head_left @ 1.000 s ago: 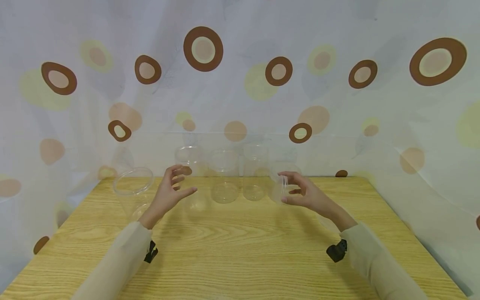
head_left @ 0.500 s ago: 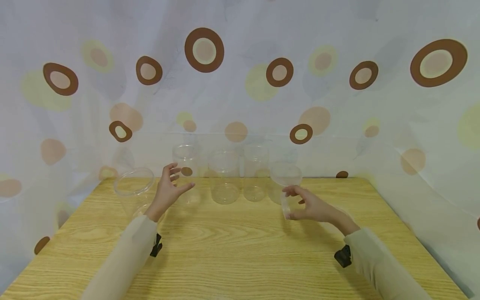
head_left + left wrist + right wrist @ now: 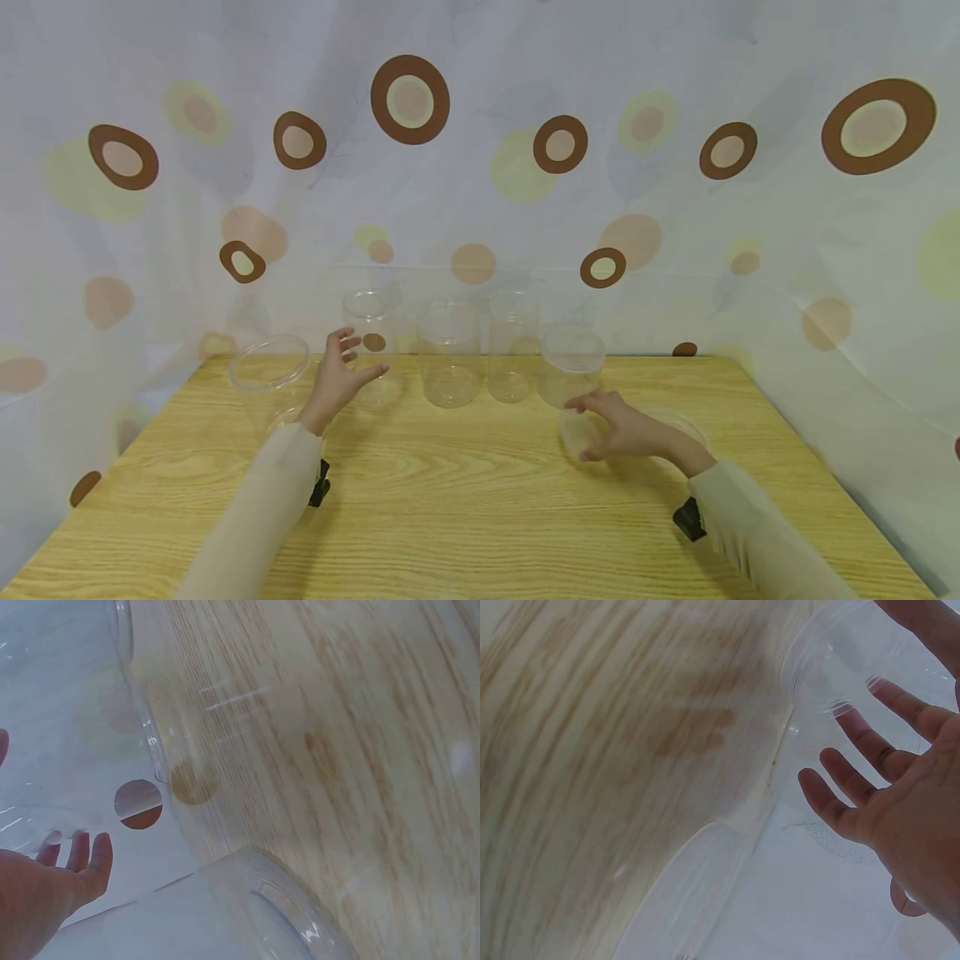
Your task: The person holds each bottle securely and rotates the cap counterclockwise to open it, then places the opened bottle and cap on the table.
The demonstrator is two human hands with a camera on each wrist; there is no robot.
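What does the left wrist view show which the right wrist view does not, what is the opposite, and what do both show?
Only the left wrist view: the left hand, the clear jar by its fingers, and a second jar along the lower edge.
Only the right wrist view: the right hand, a clear lid at its fingertips, and a thin line drawing on the backdrop.
Both: the wood-grain table and the pale backdrop.

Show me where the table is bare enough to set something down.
The widest bare patch of table lies between the left sleeve and right sleeve, nearer than the row of jars. Another lies between right sleeve and table's right edge. Crowded: that row, the leftmost jar, and around the right hand, holding a lid.
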